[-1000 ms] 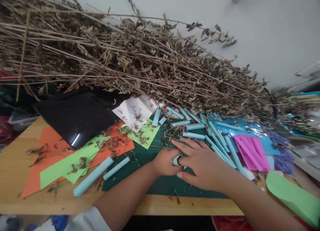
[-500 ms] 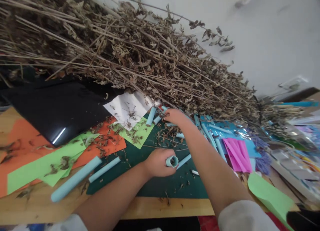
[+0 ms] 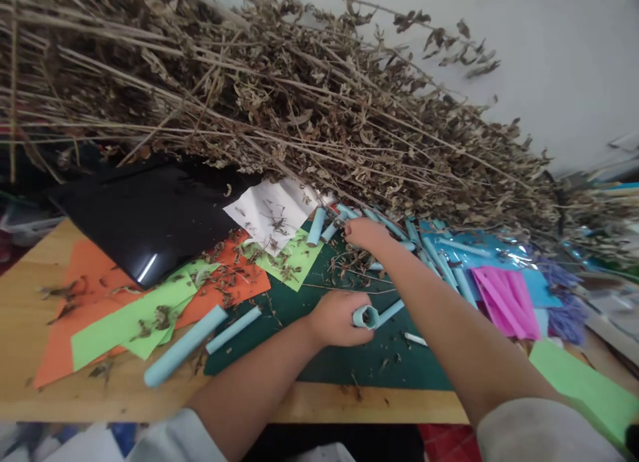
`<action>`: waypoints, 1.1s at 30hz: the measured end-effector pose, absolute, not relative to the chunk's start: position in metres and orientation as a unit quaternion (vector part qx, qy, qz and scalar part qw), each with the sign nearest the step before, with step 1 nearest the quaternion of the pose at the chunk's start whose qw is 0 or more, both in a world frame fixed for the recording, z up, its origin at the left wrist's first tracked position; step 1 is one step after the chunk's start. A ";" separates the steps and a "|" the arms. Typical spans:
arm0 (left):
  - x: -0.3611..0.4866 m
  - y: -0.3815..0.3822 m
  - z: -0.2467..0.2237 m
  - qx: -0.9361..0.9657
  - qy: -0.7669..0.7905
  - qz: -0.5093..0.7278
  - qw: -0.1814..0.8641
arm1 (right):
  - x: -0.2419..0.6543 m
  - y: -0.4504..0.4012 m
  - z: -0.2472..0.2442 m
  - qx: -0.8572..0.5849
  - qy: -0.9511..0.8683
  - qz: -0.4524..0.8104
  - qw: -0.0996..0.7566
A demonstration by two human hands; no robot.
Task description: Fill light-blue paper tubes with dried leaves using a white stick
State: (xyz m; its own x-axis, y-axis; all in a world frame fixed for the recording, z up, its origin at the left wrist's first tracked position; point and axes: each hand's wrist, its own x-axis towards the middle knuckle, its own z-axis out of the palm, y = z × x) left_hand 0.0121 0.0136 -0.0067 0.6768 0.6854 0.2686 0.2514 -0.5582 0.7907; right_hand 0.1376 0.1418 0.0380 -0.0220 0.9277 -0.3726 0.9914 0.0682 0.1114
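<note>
My left hand (image 3: 341, 319) is wrapped round a light blue paper tube (image 3: 366, 317), whose open end faces up toward me. Beyond it, my right hand (image 3: 367, 234) reaches over the far part of a green cutting mat (image 3: 369, 369). Its fingers are drawn together at the edge of a small pile of dried leaves and stems (image 3: 352, 265); what they pinch, if anything, is hidden. Several more blue paper tubes lie around the right hand, one short tube (image 3: 316, 227) just left of it.
A large bundle of dried stems (image 3: 319, 109) spans the back. Left are a black glossy sheet (image 3: 150, 209), orange paper (image 3: 54, 355), green paper strips (image 3: 100, 342) and a thick blue tube (image 3: 184, 345). Folded pink paper (image 3: 506, 302) and green paper (image 3: 589, 382) lie right.
The whole scene has shifted rightward in view as the camera turned. My left hand still grips the tube, and my right hand stays by the dried leaves with its fingers drawn in.
</note>
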 end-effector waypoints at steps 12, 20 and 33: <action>0.014 0.012 -0.009 0.811 0.290 0.308 0.404 | 0.140 0.017 0.107 0.535 0.815 -0.200 -0.093; 0.013 0.012 -0.008 0.796 0.289 0.314 0.430 | 0.139 -0.029 0.092 0.496 0.847 -0.096 -0.164; 0.015 0.012 -0.009 0.798 0.288 0.315 0.426 | 0.129 -0.019 0.102 0.534 0.843 -0.054 -0.021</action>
